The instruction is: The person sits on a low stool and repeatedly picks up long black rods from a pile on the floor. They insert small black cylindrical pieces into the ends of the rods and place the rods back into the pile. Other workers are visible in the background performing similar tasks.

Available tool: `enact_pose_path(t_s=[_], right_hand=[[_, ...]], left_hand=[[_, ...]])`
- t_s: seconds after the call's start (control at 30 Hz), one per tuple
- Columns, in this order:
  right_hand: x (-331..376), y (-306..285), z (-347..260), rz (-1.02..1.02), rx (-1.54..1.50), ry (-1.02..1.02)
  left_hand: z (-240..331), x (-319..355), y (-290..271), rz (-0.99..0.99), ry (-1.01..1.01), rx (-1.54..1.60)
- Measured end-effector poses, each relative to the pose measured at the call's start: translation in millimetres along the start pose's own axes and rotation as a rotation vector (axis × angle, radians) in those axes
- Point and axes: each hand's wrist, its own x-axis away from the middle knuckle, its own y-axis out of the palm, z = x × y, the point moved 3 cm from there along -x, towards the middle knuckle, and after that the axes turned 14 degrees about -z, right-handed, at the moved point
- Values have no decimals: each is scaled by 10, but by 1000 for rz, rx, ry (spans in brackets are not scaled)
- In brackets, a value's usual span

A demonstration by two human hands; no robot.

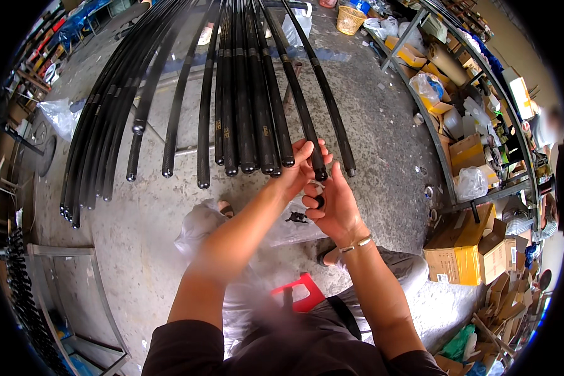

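Observation:
Many long black fishing rods [250, 113] lie side by side, their capped butt ends toward me. My left hand [297, 174] is closed around one rod [302, 103] close to its butt end, thumb on top. Just right of that end is my right hand [337, 213], its thumb raised and its lower fingers curled on a small round black cap [320, 201]. Another rod [333, 116] lies to the right of the held one. Below my hands, small black parts [297, 217] rest on a pale plastic sheet between my knees.
A metal shelf [448, 182] on the right is crowded with boxes and bags. Below it sits an open cardboard box [454, 247]. A red stool [307, 294] is under me. A metal frame [62, 250] stands at lower left, and a yellow basket [349, 22] is at the back.

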Motion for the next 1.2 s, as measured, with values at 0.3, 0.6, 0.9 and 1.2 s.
enact_pose_path(t_s=[0.3,0.6,0.9,1.2], right_hand=[[31,-62,19,24,-30,-47],[-16,-312,171,156,-169,-112],[10,-464,212,109,-196,-86],[43,-481,213,88,-281,-140]], left_hand=[[6,-15,18,-10,-3,11],[-54,26,29,67,-89,-114],[-145,81,-6,106,-146,-313],[-90,59,89,109,-120,-396]])
